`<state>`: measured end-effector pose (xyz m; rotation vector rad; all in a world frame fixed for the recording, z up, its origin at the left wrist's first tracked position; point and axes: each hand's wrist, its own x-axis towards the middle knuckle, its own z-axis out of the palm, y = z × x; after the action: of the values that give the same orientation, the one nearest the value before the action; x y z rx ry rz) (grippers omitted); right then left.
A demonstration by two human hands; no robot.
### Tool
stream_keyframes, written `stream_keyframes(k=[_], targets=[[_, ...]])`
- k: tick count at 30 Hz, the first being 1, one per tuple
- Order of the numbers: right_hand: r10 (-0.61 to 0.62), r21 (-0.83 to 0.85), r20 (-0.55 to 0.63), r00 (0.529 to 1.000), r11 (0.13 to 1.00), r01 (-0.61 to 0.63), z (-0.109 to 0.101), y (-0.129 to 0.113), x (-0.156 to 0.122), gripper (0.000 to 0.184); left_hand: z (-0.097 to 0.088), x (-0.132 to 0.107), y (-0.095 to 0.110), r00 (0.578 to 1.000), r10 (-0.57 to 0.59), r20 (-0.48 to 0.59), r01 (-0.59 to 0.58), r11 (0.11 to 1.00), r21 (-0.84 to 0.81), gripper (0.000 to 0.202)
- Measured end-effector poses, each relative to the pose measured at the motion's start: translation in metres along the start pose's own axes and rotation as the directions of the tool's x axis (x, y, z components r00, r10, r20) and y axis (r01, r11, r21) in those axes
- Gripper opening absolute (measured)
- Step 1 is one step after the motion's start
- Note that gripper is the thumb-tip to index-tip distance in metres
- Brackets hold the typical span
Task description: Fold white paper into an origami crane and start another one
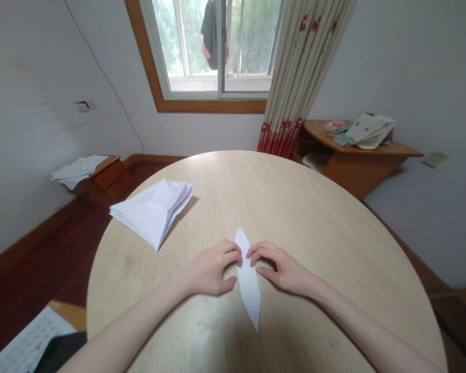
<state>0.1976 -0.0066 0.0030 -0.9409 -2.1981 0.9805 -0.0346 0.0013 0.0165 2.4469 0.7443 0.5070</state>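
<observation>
Folded paper strip (250,290) lies on the near half of the round table (314,217), about midway across it, one point aimed at the table's near side and the other at its far side. Our left hand (213,267) is half curled, its fingertips at the strip's left edge and its thumb apart, just beside the paper. Our right hand (285,267) mirrors it, fingers bent over the right edge; whether that thumb touches, we cannot tell. Neither hand shows a firm pinch, so we judge that uneven pressure could skew the strip across the tabletop or set a crease off line. With both hands toward its farther half, the nearer point has nothing on it and could swing. Its farther tip looks split, and a careless push might spread those layers. Toward the table's left rim sits a stack of folded white paper (149,204), its layers fanned and one corner reaching that rim; a nudge from our left arm could tip it off. Beyond the table's far edge is a window (194,52); any draught from there could stir the loose layers.
</observation>
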Motion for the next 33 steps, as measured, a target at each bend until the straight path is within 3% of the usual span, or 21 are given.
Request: stream_keyframes(k=[6,15,22,33], targets=[[-0.012,0.003,0.035,0.999,1.0,0.012,0.002,0.002,-0.001,0.011,-0.002,-0.001,0.007,0.999,-0.03,0.042,0.028,0.999,0.043,0.03],[-0.014,-0.024,-0.004,1.0,1.0,0.014,0.004,-0.002,0.001,0.009,-0.005,0.0,0.006,0.997,-0.04,0.058,0.038,0.999,0.038,0.021],[-0.008,-0.008,-0.026,1.0,1.0,0.008,0.004,-0.001,0.001,0.011,-0.002,0.002,0.003,1.0,-0.02,0.023,0.02,1.0,0.016,0.01],[0.041,-0.046,-0.107,0.993,0.998,-0.046,0.01,0.0,0.002,0.019,0.012,0.006,-0.004,0.985,-0.112,-0.129,0.105,0.993,-0.058,0.016]])
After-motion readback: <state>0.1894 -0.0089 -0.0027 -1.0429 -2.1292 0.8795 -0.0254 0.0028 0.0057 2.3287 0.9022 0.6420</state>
